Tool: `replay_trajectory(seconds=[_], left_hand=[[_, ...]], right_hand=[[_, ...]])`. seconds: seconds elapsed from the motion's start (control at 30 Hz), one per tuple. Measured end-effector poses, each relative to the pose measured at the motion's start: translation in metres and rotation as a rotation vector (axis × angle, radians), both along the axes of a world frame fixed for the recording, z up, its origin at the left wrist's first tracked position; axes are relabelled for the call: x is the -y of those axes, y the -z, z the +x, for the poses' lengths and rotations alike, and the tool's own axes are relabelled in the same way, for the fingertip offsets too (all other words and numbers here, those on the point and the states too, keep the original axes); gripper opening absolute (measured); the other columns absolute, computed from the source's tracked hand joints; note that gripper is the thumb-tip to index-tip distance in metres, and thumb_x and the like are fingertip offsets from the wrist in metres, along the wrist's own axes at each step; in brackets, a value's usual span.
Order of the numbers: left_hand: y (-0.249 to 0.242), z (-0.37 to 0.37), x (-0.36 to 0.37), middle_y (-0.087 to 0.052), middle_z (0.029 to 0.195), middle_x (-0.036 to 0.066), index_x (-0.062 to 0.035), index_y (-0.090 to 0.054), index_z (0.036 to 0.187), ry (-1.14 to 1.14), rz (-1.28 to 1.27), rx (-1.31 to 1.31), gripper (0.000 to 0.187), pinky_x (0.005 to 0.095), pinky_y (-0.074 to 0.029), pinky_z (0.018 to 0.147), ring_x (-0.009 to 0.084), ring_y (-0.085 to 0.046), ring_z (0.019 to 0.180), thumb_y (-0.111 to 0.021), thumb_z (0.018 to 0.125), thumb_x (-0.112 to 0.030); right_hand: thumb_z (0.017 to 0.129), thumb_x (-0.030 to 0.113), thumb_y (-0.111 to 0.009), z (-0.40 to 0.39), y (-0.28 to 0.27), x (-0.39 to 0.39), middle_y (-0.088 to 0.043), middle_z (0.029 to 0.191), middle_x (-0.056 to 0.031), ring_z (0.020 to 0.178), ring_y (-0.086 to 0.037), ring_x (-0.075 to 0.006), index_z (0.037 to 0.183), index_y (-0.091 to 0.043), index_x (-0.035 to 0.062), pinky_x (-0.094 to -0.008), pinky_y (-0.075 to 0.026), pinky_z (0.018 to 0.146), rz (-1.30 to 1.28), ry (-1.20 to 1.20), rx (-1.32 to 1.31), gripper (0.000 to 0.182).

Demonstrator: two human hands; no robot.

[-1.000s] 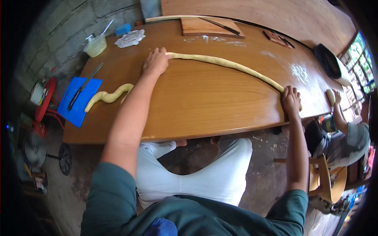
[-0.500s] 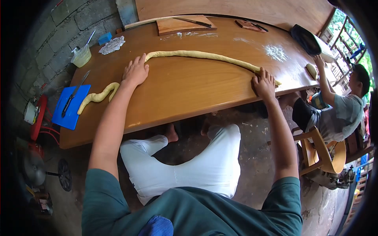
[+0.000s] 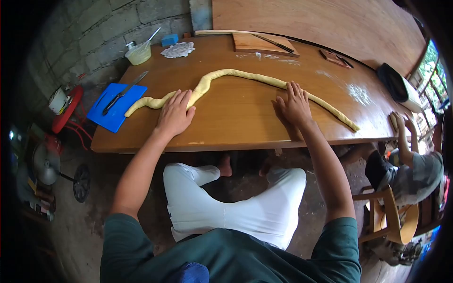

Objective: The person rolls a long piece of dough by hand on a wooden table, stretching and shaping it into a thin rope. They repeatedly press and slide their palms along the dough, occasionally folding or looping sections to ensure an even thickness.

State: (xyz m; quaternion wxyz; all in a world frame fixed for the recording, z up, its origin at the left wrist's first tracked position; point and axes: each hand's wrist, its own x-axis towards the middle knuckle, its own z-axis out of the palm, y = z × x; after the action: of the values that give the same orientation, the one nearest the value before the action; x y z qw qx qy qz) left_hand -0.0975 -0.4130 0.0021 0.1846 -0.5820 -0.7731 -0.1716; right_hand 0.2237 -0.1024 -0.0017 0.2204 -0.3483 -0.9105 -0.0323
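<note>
A long pale dough rope (image 3: 245, 75) lies across the wooden table (image 3: 236, 122), running from the blue cutting board to near the right front edge. My left hand (image 3: 176, 114) lies flat and spread on the table, fingertips touching the rope where it bends in an S. My right hand (image 3: 295, 104) lies flat with spread fingers, its fingertips over the rope's middle stretch. Neither hand grips anything.
A blue cutting board (image 3: 113, 113) with a knife (image 3: 123, 91) sits at the left end. Behind are a plastic cup (image 3: 138, 53), a white cloth (image 3: 178, 49), a wooden board (image 3: 262, 43) and a dark tray (image 3: 392, 79). Another person (image 3: 415, 170) sits right, hands on a dough piece (image 3: 394, 120).
Both hands have moved inward along the rope, closer to each other. The rope's left part now bends in an S. The view has shifted.
</note>
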Motion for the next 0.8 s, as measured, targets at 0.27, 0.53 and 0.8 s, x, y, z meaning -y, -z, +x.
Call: replay_trajectory(seconds=[0.27,0.53,0.8], left_hand=[[-0.014,-0.012,-0.04,-0.064,0.14,0.02,0.001,-0.06,0.138,-0.102,-0.159,0.044,0.048,0.0495,-0.04,0.121,0.0386,-0.057,0.137,-0.061,0.107,-0.035],[-0.015,-0.02,-0.14,-0.065,0.129,0.018,-0.0015,-0.061,0.131,-0.164,-0.208,0.113,0.034,0.0521,-0.051,0.104,0.0363,-0.063,0.123,-0.056,0.11,-0.028],[0.009,-0.116,-0.289,-0.065,0.132,0.014,-0.007,-0.065,0.129,-0.116,-0.035,0.173,0.029,0.0506,-0.049,0.106,0.0375,-0.059,0.126,-0.06,0.108,-0.026]], right_hand=[[0.11,0.06,-0.038,-0.12,-0.009,-0.001,-0.028,0.175,-0.0185,0.164,-0.021,-0.0333,0.167,-0.028,0.0009,-0.0541,-0.012,0.134,-0.122,-0.097,0.152,0.083],[0.109,0.069,-0.022,-0.172,-0.002,-0.108,-0.025,0.178,-0.0092,0.166,-0.018,-0.0291,0.17,-0.032,0.0151,-0.0569,-0.007,0.134,-0.261,0.198,0.124,0.081],[0.104,0.078,-0.029,-0.184,-0.003,-0.186,-0.035,0.173,-0.0119,0.163,-0.025,-0.0293,0.165,-0.041,0.0131,-0.0582,-0.017,0.133,-0.18,0.262,-0.009,0.09]])
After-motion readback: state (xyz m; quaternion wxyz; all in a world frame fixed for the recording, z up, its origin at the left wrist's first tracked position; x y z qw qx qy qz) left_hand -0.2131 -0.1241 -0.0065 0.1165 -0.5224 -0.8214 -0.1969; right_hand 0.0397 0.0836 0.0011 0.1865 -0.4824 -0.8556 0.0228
